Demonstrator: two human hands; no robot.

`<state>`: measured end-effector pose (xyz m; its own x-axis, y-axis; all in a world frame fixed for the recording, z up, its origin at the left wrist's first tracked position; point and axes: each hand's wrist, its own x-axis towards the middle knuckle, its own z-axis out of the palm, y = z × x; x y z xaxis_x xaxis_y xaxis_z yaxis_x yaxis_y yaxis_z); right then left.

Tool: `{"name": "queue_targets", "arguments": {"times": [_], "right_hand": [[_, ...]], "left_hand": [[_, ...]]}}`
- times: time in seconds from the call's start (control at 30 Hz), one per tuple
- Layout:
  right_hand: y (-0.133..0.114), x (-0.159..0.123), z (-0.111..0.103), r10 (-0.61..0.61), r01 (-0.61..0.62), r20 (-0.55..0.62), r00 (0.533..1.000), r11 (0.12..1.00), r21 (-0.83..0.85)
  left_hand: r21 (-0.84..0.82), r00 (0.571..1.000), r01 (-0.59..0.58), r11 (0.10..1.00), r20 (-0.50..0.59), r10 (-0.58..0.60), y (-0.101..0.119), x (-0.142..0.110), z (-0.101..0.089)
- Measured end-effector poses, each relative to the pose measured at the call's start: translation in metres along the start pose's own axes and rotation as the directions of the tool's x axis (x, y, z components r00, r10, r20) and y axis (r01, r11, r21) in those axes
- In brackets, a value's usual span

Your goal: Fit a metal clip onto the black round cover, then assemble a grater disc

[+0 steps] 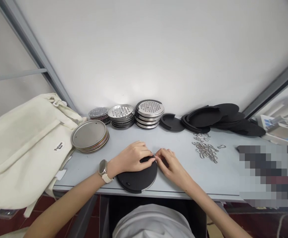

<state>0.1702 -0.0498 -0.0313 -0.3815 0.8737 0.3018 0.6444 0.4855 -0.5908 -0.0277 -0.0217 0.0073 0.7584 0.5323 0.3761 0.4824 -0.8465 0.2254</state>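
Observation:
My left hand [136, 157], with a watch [103, 167] on its wrist, lies over a black round disc [139, 178] at the table's front edge. A thin silvery rim shows along the disc's lower right side, and a small slot near its lower left. At the disc's upper right rim the thumb and finger of my left hand pinch together. My right hand [171, 164] pinches at the same spot, its fingertips meeting the left ones. A tiny dark and silvery bit shows between them, too small to name.
Behind my hands stand stacks of perforated metal grater discs [150, 108] and plain metal discs [89, 134]. Black round holders [203, 117] are piled at the back right, near a heap of small metal snap clips [205, 150]. A cream bag [22, 142] lies left.

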Motion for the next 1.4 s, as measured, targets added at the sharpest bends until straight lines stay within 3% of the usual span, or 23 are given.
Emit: {"name": "queue_targets", "arguments": {"times": [0.23, 0.67, 1.4], "right_hand": [[-0.0013, 0.0003, -0.0009, -0.009, 0.009, -0.012, 1.000, 1.000, -0.002], [-0.0016, 0.0028, -0.0005, -0.021, 0.021, 0.002, 1.000, 1.000, -0.004], [-0.0027, 0.0023, -0.0017, -0.011, 0.011, -0.003, 1.000, 1.000, -0.027]], "left_hand": [[0.098, 0.998, -0.061, 0.993, 0.035, 0.058, -0.0010, 0.0003, 0.0007], [0.118, 0.999, 0.018, 0.993, 0.041, -0.023, -0.0003, 0.0022, 0.0001], [0.071, 0.999, 0.035, 0.997, 0.032, -0.037, 0.0008, 0.0024, 0.0004]]}}
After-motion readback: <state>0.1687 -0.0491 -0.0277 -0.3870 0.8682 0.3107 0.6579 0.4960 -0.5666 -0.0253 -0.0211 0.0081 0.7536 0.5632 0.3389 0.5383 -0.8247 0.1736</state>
